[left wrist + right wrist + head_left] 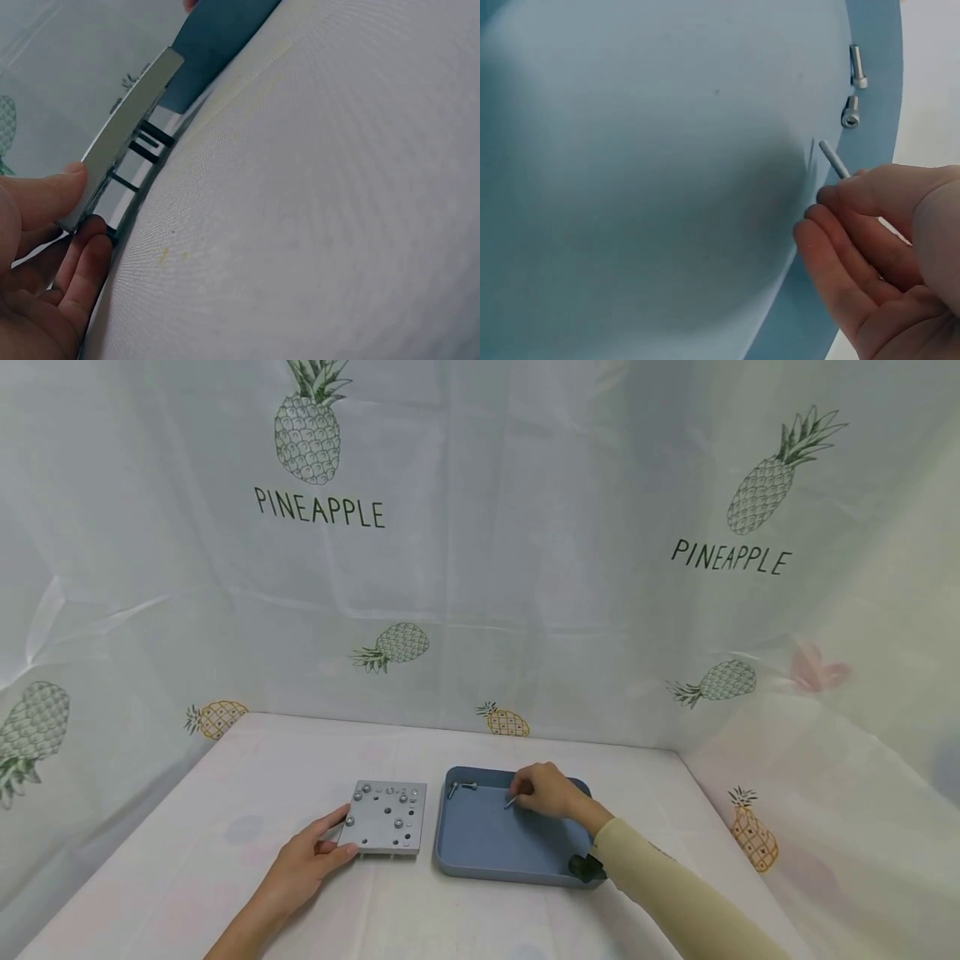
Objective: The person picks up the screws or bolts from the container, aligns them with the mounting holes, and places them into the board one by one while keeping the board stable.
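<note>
My left hand [300, 868] holds a square silver metal plate [382, 839] by its left edge and near corner. Round screw heads and several dark holes show on its top. From the left wrist view, the thumb lies on the plate's edge with fingers beneath, and screw shanks [144, 152] stick out underneath. Over the blue tray [487, 847], my right hand [551, 791] pinches a screw [832, 157] between thumb and fingertips. Its bare shank points out; the head is hidden in the fingers. Two socket-head screws [857, 69] lie by the tray's wall in the right wrist view.
The tray stands just right of the plate on a white-covered table [420, 910]. A small black object [585, 867] shows at the tray's near right corner, beside the right sleeve [660, 885]. Behind hangs a pineapple-printed white curtain [525, 610].
</note>
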The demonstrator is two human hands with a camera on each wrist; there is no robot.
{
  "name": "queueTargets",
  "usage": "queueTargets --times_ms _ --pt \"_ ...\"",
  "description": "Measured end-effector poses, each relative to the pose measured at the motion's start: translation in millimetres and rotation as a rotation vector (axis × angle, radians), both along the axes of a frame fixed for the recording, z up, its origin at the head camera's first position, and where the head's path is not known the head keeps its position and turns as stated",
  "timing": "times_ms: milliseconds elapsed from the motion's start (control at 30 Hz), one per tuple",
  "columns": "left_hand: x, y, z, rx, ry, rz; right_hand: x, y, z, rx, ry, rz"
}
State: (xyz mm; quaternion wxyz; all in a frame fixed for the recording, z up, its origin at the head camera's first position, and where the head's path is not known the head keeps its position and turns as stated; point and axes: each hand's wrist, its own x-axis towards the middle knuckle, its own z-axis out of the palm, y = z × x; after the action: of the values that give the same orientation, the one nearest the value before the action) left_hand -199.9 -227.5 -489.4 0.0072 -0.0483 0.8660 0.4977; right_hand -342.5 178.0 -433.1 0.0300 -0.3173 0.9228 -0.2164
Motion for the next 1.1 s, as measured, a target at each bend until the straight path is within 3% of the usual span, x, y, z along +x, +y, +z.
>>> queueTargets --times_ms 500,1100 --pt "1.8 0.9 1.5 0.019 0.004 0.004 -1.0 -8.8 1.9 -0.099 0.037 0.054" --pt "1.2 -0.1 -0.9 0.036 0.006 0.002 4.4 -34.3 11.6 -0.18 -0.001 0.086"
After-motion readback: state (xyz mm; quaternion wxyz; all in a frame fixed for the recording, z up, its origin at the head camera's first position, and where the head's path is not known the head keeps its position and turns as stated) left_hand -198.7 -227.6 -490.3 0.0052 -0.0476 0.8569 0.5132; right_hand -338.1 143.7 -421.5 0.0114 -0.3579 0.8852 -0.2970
